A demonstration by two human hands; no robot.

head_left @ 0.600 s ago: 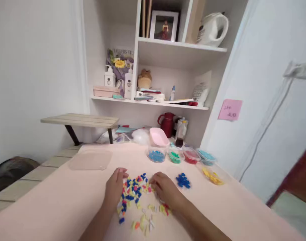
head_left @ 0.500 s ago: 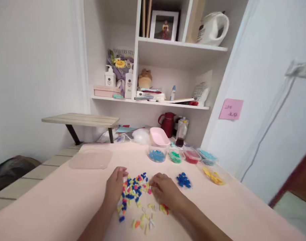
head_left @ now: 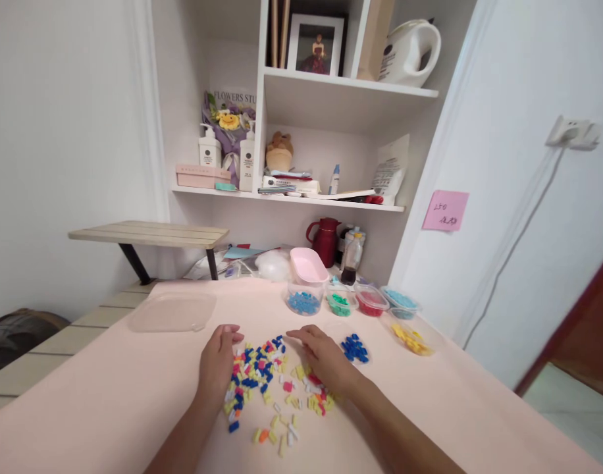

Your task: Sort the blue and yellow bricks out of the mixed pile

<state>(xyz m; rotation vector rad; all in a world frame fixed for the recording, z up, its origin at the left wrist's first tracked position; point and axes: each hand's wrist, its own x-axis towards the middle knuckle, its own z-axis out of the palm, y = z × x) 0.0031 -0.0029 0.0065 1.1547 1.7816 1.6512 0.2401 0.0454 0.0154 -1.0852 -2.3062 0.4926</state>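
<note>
A loose pile of small coloured pieces point(head_left: 264, 382) in blue, yellow, red, white and orange lies on the pink table point(head_left: 108, 401). My left hand point(head_left: 217, 365) rests flat at the pile's left edge, fingers stretched out. My right hand point(head_left: 324, 359) lies flat over the pile's right side, fingers extended and pointing left, covering some pieces. A small heap of dark blue pieces point(head_left: 355, 347) sits apart, just right of my right hand. Neither hand grips anything.
Clear tubs hold sorted pieces: blue point(head_left: 304, 301), green point(head_left: 340, 303), red point(head_left: 370, 301), light blue point(head_left: 401, 301), yellow point(head_left: 411, 339). A pink lid point(head_left: 309, 265) leans behind them. A clear lid point(head_left: 173, 311) lies far left. Shelves, a red jug point(head_left: 326, 240) and bottles stand behind.
My right hand has opened out flatter and slid slightly over the pile, spreading the pieces. The left hand has barely moved. The camera has shifted a little.
</note>
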